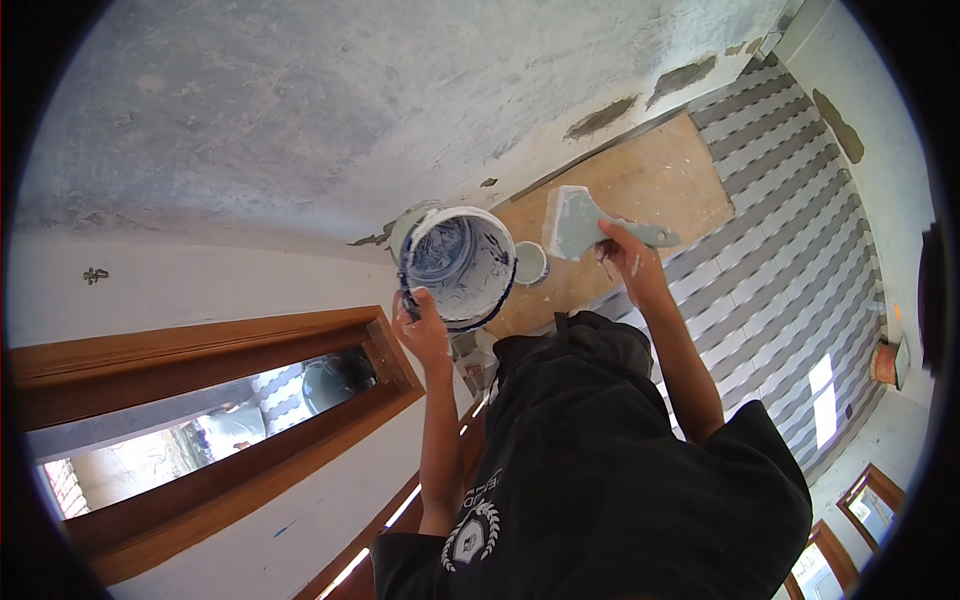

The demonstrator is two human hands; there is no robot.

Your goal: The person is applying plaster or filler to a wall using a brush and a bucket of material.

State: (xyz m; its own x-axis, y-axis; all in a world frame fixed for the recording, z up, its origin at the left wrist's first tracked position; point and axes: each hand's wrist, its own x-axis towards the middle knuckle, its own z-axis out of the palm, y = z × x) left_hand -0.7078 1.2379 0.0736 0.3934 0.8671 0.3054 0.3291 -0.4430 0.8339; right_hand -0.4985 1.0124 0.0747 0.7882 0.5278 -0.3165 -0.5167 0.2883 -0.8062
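My left hand (422, 322) is closed on the near left rim of a white bucket (493, 290) with a dark blue edge. Bluish-white smears coat its inside, and the bucket tips so that its mouth faces me. To the right, my right hand (630, 257) pinches the handle of a wide, flat paintbrush (580, 225), pale grey with a whitish end pointing left. White spatters mark that hand. A small round tub (530, 263) of pale material stands between bucket and brush, on a board. Part of a greenish container (404, 228) shows behind the bucket.
A tan board (660, 180) lies along the foot of the patchy grey-white wall (300, 120), over striped floor tiles (770, 230). At the left is a wooden window frame (300, 335). A reddish object (884, 362) sits by the far right wall.
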